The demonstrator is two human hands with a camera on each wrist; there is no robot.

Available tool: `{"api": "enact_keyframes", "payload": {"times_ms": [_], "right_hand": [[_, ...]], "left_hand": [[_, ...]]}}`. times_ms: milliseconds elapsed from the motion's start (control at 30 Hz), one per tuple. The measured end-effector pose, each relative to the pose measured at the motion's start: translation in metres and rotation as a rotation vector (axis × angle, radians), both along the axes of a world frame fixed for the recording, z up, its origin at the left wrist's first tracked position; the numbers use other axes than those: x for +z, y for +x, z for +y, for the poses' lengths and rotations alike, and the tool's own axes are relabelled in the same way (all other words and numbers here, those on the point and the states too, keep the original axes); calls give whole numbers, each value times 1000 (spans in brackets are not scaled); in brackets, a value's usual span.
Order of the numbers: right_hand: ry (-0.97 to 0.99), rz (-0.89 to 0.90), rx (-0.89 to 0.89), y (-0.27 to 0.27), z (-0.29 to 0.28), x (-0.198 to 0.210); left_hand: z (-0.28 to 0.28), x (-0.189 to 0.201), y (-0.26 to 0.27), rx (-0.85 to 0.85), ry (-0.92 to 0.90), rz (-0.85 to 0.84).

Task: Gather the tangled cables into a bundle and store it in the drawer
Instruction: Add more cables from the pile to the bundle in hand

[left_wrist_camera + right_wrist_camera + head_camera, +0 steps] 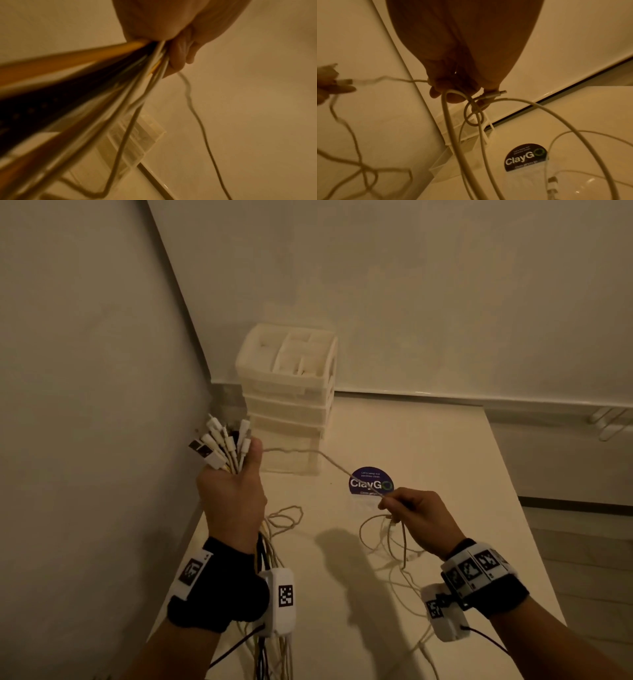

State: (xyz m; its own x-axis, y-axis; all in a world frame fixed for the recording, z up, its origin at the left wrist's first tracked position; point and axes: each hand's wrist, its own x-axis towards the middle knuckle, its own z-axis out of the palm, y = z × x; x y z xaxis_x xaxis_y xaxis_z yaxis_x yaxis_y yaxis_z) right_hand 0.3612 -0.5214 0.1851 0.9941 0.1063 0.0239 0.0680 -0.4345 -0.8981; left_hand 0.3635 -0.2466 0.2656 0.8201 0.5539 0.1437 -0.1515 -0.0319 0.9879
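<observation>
My left hand (236, 491) is raised above the table's left side and grips a bundle of cables (222, 445), their white plugs fanned out above the fist. The cords (120, 94) hang down below the fist past my wrist. One thin cable (318, 457) runs taut from that fist to my right hand (414, 515), which pinches it over the table's middle. Loops of cable (450, 128) hang from the right hand (453, 93) onto the table. A white plastic drawer unit (289, 398) stands at the back in the corner, its drawers closed.
The white table (428, 446) fills a corner, with walls to the left and behind. A round dark ClayGo sticker (371, 482) lies between the drawer unit and my right hand. Loose cable loops (287, 517) lie on the table between my hands.
</observation>
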Motion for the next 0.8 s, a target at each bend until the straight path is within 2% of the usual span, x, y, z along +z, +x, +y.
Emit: {"api": "enact_keyframes", "payload": {"times_ms": [133,200,300,400,467,533,633,700,800], "right_hand": [[199,22,-23,-2,5,15],[289,65,-31,-1,7,24],[314,65,52,-3,15,41],[308,-14,121,-8,22,63],[308,-42,137,-9,19,70],[253,-43,161,-11,13,66],[22,-121,193,-18,13,48],[-117,-270,211,-20,20,38],[-177,-395,217,-18,26,30]], "left_hand": [[-17,5,-8,5,147,-40],[-33,10,-15,-156,165,-8],[-63,11,-24,-475,217,92],[-83,5,-21,-611,300,173],[-89,3,-19,-623,349,213],[-89,3,-19,-578,380,194],[-90,9,-23,-496,308,113],[-92,12,-32,-536,261,63],[-92,19,-45,-610,221,3]]}}
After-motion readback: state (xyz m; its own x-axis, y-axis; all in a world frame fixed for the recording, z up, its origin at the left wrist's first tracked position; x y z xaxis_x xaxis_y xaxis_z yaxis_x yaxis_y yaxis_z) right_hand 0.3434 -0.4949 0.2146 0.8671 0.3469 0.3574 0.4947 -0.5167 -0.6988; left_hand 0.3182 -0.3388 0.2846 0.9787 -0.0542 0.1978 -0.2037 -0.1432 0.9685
